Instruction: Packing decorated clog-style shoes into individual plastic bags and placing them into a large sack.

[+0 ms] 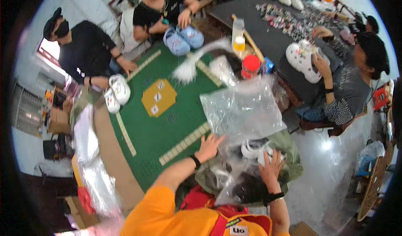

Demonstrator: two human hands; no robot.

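Shoe (pixel 250 149) beneath right grip (pixel 271 166)

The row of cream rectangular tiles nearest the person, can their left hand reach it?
Probably yes: the left hand is beside the row of cream rectangular tiles, with nothing seen between them, though a clear plastic bag lies near the row's right end.

"What colour is the square, cloth-topped table (pixel 188 106)?"
"Green, with a mustard-yellow octagonal centre patch (pixel 155 105)."
"The flat plastic bag (pixel 243 106)?"
"Clear, colourless."
"The right-hand co-worker's cloth sleeve (pixel 341 111)?"
"Striped, dark and white."
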